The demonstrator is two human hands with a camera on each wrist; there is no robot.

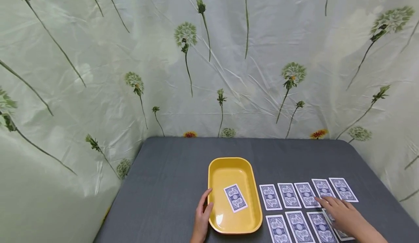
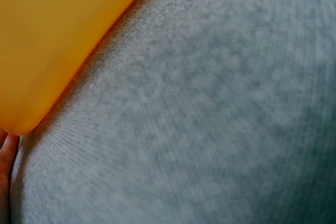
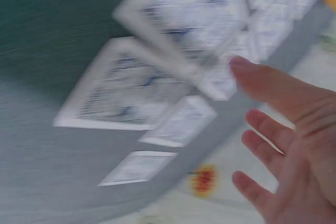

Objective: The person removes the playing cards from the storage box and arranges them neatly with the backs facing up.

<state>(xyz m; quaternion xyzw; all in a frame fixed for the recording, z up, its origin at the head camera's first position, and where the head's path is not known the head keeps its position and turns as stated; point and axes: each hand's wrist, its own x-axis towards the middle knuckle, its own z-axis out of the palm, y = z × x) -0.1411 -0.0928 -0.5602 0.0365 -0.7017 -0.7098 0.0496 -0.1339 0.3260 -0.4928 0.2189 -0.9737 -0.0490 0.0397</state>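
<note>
A yellow tray [image 1: 257, 203] stands on the dark table with one blue-backed playing card [image 1: 235, 198] lying face down in it. My left hand [image 1: 201, 217] is at the tray's left side, thumb and fingertips touching the rim; in the left wrist view only fingers [image 2: 7, 161] show by a corner of the tray [image 2: 58, 40]. Over the right end of two rows of face-down playing cards, my right hand [image 1: 342, 215] is spread with nothing in it. It partly covers a front-row card [image 1: 347, 236]. The right wrist view shows its thumb and fingers apart above the cards [image 3: 126, 90].
The card rows run to the right of the tray, the back row from a card [image 1: 270, 197] beside the tray to one [image 1: 343, 190] at the far right. A floral-patterned curtain [image 1: 229, 72] hangs behind the grey table [image 1: 170, 174] and along its sides.
</note>
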